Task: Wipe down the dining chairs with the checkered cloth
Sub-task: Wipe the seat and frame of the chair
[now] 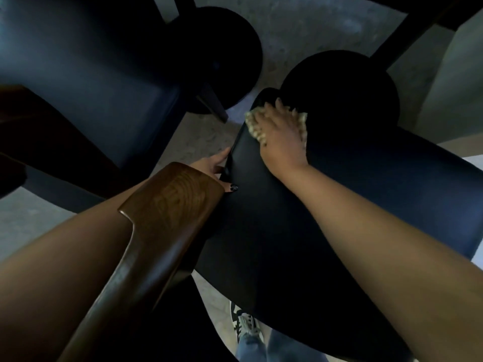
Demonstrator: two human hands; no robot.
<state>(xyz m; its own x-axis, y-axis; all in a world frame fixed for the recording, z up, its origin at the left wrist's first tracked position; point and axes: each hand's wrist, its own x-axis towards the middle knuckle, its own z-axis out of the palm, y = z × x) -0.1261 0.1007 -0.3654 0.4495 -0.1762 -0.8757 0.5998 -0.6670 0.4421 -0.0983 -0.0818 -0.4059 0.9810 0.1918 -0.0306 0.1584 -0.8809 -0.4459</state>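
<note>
**Two hands on one dark chair seat**

Two hands work on the nearest chair seat [274, 218], a dark padded panel with a rounded far corner. Past that corner the seat almost meets a round black stool [339, 87]; a second round stool [222, 53] stands to the seat's left and farther off. A strip of bare grey floor [203, 137] runs along the seat's left edge, between it and another dark chair [91, 82].

The checkered cloth [252, 125] lies at the seat's far corner, under the right hand [281, 131], whose spread, fairly straight fingers press it flat; pale cloth shows on both sides of the hand. The left hand [213, 165] grips the seat's left edge, thumb on top, behind a brown wooden armrest [162, 220].

Below the seat, a sneaker [247, 326] and a jeans leg [261, 348] stand on the floor.
</note>
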